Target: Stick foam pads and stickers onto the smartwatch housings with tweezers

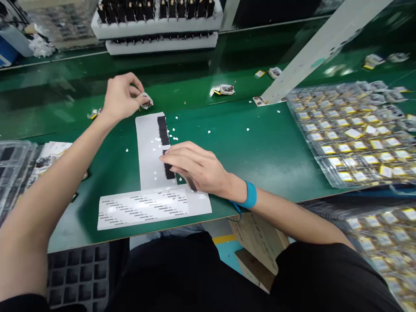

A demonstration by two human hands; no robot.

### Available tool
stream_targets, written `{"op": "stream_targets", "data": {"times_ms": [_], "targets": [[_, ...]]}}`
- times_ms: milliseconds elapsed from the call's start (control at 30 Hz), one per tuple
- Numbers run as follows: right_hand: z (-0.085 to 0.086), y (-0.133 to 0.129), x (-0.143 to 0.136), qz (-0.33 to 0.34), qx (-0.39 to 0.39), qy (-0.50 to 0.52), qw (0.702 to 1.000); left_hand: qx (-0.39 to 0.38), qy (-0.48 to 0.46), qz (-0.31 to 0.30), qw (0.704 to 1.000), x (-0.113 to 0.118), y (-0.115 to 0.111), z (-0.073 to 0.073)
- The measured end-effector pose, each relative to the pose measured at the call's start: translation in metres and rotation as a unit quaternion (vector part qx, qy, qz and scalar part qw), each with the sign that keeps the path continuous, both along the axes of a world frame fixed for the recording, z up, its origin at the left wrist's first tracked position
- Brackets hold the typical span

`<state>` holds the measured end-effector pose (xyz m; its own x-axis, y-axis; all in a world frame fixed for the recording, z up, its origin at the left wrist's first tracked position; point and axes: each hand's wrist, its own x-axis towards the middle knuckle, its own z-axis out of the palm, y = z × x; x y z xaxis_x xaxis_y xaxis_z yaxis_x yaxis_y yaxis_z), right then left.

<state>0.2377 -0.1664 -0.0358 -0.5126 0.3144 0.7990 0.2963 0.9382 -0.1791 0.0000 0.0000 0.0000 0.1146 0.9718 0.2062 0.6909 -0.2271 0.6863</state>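
Note:
My left hand (pixel 125 97) pinches a small white-cased electronic part (pixel 147 102) above the green belt at the back. My right hand (pixel 198 167) is closed over slim dark tweezers (pixel 190 181), whose tips are hidden by the fingers. Those fingertips are at a row of black adhesive pieces (pixel 169 170) on a white backing sheet (pixel 147 151). A second row of black pieces (pixel 163 131) lies farther up the same sheet. Across its near end lies a printed white liner sheet (pixel 143 208). Tiny white scraps (pixel 173 130) are scattered around the rows.
Clear trays of yellow-edged parts (pixel 354 130) stand at right. More white-cased parts (pixel 226 89) lie on the belt. A white metal post (pixel 312 54) rises at right. White foam trays (pixel 159 29) stand at the back, clear plastic trays (pixel 14 167) at left. A blue wristband (pixel 249 194) circles my right wrist.

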Motion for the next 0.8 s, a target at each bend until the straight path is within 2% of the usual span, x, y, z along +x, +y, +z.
{"op": "stream_targets", "data": {"times_ms": [100,200,267,333,400,467,700,800], "targets": [[0.001,-0.002,-0.001,-0.059,-0.03,0.043,0.997,-0.018,-0.09,-0.015,0.996,0.007,-0.047,0.001],[0.005,-0.003,-0.001,-0.103,-0.091,0.098,0.986,-0.062,-0.159,-0.077,0.982,0.021,-0.113,-0.004],[0.007,-0.003,0.001,-0.101,-0.125,0.106,0.981,-0.093,-0.196,-0.118,0.969,0.031,-0.153,-0.005],[0.007,-0.002,0.002,-0.081,-0.126,0.08,0.986,-0.132,-0.265,-0.141,0.945,0.039,-0.181,-0.004],[0.006,-0.002,0.004,-0.063,-0.109,0.036,0.991,-0.145,-0.304,-0.134,0.932,0.043,-0.195,-0.003],[0.004,-0.003,0.005,-0.051,-0.095,0.015,0.994,-0.143,-0.312,-0.114,0.932,0.042,-0.201,-0.003],[0.005,-0.01,0.0,-0.029,-0.13,0.031,0.991,-0.08,-0.358,-0.02,0.93,0.032,-0.214,-0.007],[0.004,-0.013,-0.002,-0.031,-0.135,0.021,0.99,-0.081,-0.354,-0.02,0.931,0.031,-0.216,-0.006]]}}
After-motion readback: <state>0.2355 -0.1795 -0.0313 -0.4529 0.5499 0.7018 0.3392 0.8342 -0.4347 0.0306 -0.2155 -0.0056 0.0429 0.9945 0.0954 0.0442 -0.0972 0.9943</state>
